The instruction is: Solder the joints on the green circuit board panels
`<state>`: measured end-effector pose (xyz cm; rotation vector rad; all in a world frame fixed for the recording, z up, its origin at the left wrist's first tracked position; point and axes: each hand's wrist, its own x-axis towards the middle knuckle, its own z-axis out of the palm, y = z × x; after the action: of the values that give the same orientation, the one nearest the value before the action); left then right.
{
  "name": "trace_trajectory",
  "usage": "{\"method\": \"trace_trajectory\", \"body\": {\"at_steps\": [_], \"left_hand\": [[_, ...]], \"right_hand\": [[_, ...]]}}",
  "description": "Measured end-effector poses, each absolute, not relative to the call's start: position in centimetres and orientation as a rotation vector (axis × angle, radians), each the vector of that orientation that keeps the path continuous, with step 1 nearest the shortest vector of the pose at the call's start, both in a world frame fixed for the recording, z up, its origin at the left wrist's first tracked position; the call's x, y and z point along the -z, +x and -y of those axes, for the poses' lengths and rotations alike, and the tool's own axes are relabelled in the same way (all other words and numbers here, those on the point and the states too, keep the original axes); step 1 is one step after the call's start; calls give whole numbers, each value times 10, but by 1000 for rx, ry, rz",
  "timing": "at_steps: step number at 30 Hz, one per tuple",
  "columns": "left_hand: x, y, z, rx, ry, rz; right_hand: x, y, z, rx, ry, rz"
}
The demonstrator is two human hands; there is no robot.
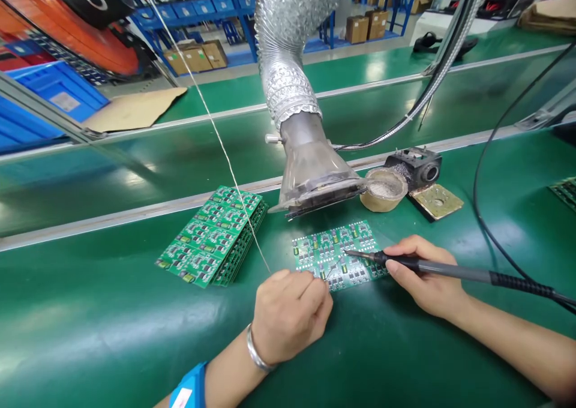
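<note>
A green circuit board (321,253) lies flat on the bench, carrying rows of small components. My right hand (427,276) grips a soldering iron (443,268) from the right, its tip touching or just above the middle of the board. At the board's lower left edge, my left hand (292,312) is closed around solder wire (220,138). This thin wire runs down from the top of the view into the fist, and a short end seems to poke out towards the iron's tip. Left of the board stands a stack of similar circuit boards (209,234).
A fume extractor hood (310,162) on a silver duct (288,54) hangs just behind the board. Behind the iron sit a round pot (384,189), a black iron stand (418,165) and a sponge tray (436,201). The iron's cable (483,216) loops at the right.
</note>
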<state>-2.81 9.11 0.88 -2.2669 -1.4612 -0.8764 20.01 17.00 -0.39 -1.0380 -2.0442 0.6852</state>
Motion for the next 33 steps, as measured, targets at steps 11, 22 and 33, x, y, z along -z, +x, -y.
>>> {"method": "trace_trajectory", "body": {"at_steps": [11, 22, 33], "left_hand": [[-3, -28, -97, 836, -2290, 1452], [0, -24, -99, 815, -2306, 1440], [3, -22, -106, 789, -2311, 1444]], "right_hand": [[5, 201, -169, -711, -972, 2021], [10, 204, -171, -787, -960, 1947], [9, 205, -170, -790, -953, 1928]]}}
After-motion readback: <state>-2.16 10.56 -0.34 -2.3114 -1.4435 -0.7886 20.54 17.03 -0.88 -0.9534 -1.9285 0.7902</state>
